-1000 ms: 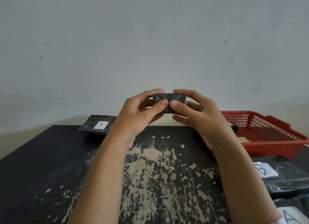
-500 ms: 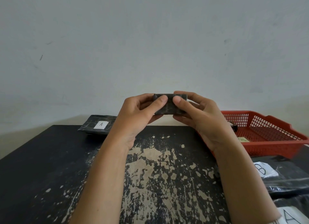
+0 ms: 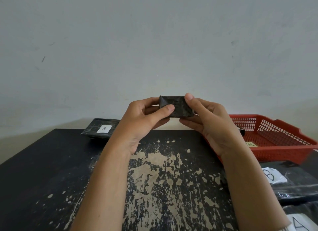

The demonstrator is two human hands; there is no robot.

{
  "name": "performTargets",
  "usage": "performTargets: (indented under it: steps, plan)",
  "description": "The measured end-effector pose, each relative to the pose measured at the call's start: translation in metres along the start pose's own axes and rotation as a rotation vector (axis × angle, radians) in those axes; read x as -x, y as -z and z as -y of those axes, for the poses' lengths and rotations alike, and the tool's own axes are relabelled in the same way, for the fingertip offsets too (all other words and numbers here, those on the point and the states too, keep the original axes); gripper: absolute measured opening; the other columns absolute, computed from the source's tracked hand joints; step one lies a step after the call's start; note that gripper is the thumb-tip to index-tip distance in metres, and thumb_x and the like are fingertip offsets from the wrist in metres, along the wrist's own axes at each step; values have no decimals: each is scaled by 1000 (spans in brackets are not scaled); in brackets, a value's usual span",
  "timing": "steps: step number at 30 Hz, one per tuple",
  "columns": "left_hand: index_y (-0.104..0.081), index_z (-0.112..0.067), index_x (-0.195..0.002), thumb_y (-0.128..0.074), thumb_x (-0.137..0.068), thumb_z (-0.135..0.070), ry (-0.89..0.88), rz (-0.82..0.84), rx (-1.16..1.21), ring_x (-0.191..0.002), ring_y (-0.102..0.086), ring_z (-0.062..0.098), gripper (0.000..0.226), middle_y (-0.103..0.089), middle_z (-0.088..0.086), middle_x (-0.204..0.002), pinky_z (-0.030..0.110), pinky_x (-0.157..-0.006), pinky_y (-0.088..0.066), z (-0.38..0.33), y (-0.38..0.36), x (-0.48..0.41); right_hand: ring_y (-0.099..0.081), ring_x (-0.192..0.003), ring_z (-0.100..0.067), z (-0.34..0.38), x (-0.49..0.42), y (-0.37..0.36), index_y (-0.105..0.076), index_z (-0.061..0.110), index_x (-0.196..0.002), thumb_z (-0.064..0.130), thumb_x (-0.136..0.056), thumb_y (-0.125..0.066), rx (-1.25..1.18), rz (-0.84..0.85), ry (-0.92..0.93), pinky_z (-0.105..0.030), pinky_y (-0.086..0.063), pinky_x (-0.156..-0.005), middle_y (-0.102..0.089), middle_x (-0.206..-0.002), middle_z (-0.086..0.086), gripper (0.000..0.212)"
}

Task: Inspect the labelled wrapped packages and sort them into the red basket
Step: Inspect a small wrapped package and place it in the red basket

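Inspection underway: my left hand and right hand pinch a small dark wrapped package, left of the red mesh basket; next, I should turn it labelward.

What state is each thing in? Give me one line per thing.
small wrapped package: held above the table, no label showing.
left hand: grips the package's left end.
right hand: grips its right end.
far package A: flat at the table's far edge, label up.
red basket: upright, partly behind the right hand.
package B: lying at right, label up.
near package A: bottom right, label up, partly cropped.
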State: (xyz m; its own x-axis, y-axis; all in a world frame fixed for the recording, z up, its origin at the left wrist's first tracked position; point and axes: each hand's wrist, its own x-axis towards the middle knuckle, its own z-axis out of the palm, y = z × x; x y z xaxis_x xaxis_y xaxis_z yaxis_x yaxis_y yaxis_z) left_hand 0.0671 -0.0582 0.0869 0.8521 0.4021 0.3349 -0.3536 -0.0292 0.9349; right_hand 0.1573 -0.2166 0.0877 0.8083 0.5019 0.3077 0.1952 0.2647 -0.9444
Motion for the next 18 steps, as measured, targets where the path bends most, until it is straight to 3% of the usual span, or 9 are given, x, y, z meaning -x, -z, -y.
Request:
performTargets:
  steps: [4, 7, 11, 16, 18]
  plan:
    - [-73, -5, -115, -78, -85, -15, 6, 14, 5, -101, -76, 13, 33, -81, 5, -101, 22, -85, -60, 0, 1, 0, -78, -101, -19, 1, 0, 0, -77, 9, -115, 51, -73, -71, -20, 7, -2, -25, -61, -83, -81, -106, -8, 60]
    - [-73, -5, -118, -78, -74, -26, 10, 67, 24, -105, -75, 14, 48, -80, 6, -106, 24, -89, -60, -1, 2, 1, -78, -100, -19, 0, -1, 1, -76, 9, -115, 49, -74, -71, -25, -1, 0, -24, -61, -82, -81, -104, -8, 58]
    - [-72, -4, -119, -77, -78, -20, 19, 45, 34, -105, -75, 16, 44, -80, 7, -106, 22, -86, -60, -1, 3, -1, -77, -105, -21, 0, -1, 3, -75, 9, -120, 49, -76, -70, 4, 33, -7, -25, -61, -82, -81, -108, -8, 59]
    - [-71, -5, -121, -77, -72, -24, 4, 35, 11, -106, -75, 15, 53, -80, 7, -107, 23, -89, -60, 0, 4, -1, -76, -109, -19, 0, 0, 9, -60, 4, -140, 38, -69, -80, 27, 120, -14, -28, -63, -85, -78, -120, -7, 81]
    - [-71, -6, -120, -77, -70, -27, -4, 38, 6, -107, -75, 15, 54, -80, 5, -107, 24, -90, -60, 0, 4, -1, -75, -111, -18, -1, -1, 11, -61, 4, -139, 29, -69, -82, 34, 129, -1, -28, -63, -86, -78, -120, -7, 77]
